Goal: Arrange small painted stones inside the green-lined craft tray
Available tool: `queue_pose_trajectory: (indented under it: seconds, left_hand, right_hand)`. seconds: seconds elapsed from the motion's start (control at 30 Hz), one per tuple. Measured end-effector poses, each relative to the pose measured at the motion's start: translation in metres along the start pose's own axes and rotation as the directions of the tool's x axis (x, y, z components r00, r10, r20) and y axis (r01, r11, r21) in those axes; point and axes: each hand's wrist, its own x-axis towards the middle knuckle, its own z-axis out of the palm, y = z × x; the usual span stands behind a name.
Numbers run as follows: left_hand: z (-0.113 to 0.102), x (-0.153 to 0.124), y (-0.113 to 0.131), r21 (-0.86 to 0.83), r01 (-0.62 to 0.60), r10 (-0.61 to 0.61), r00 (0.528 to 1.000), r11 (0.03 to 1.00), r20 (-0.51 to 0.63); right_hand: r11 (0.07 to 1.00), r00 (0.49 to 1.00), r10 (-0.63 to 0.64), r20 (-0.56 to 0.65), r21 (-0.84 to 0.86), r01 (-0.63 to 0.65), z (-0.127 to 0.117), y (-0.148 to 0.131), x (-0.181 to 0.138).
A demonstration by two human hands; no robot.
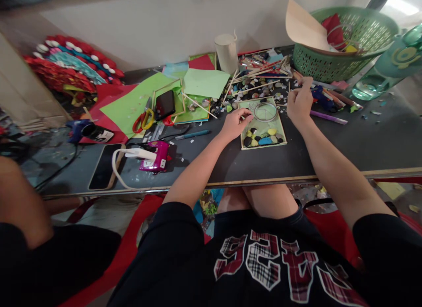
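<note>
In front of me lies a pale-green panel [278, 130] with thin light-coloured edging. Painted and dark pebbles [265, 140] line its near side, and a round clear ring [265, 111] rests toward its far side. My left hand [236, 123] is over the panel's left edge, its thumb and fingers drawn together; anything between them is too small to make out. Just beyond the panel's right edge is my right hand [300, 103], fingers curled beside the pile of sticks and pebbles. What it grips, if anything, is hidden. A blue glue gun [323, 99] lies right of it.
Loose pebbles [255, 92] and wooden sticks [260, 74] cover the back, near a white cup [226, 52] and a green basket [343, 60]. Scissors [143, 120], coloured paper [206, 82], a magenta power adapter [154, 156] and a phone [106, 166] lie leftward. Another person's arm [23, 201] is at left.
</note>
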Motion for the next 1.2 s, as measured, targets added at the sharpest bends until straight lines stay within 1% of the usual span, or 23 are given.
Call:
queue_pose_trajectory:
  seconds: [0.17, 0.3, 0.5, 0.63, 0.7, 0.83, 1.0, 1.2]
  left_hand:
    - [0.001, 0.0, -0.002, 0.026, -0.011, 0.011, 1.0, 1.0, -0.013]
    - [0.0, 0.0, 0.0, 0.034, 0.0, 0.0, 1.0, 0.999, -0.002]
    - [-0.002, -0.001, 0.004, 0.002, 0.01, -0.01, 1.0, 1.0, 0.003]
    - [-0.001, 0.0, 0.002, 0.037, 0.014, -0.014, 1.0, 0.999, -0.006]
    - [0.0, 0.0, 0.001, 0.05, 0.009, -0.009, 1.0, 0.999, -0.003]
    - [0.002, 0.001, -0.002, 0.042, 0.003, -0.002, 1.0, 0.999, -0.011]
    - [0.003, 0.002, -0.006, 0.034, -0.002, 0.003, 1.0, 0.999, -0.011]
    - [0.003, 0.002, -0.008, 0.05, -0.019, 0.02, 1.0, 0.999, -0.018]
  right_hand:
    - [0.999, 1.0, -0.022, -0.02, 0.025, 0.023, 0.001, 0.001, -0.001]
    - [0.999, 0.999, -0.031, -0.025, 0.039, 0.032, 0.001, 0.001, -0.002]
    - [0.999, 0.999, -0.002, 0.054, 0.049, 0.0, 0.003, 0.002, -0.001]
    - [0.998, 0.993, -0.06, 0.105, 0.034, 0.057, 0.002, -0.005, -0.002]
    - [0.995, 0.983, -0.097, 0.156, 0.033, 0.092, 0.001, -0.011, -0.004]
    - [0.992, 0.964, -0.113, 0.243, 0.081, 0.096, -0.003, -0.024, -0.009]
    - [0.991, 0.956, -0.131, 0.264, 0.075, 0.115, -0.008, -0.03, -0.01]
    - [0.991, 0.962, -0.134, 0.237, 0.034, 0.129, -0.009, -0.03, -0.01]
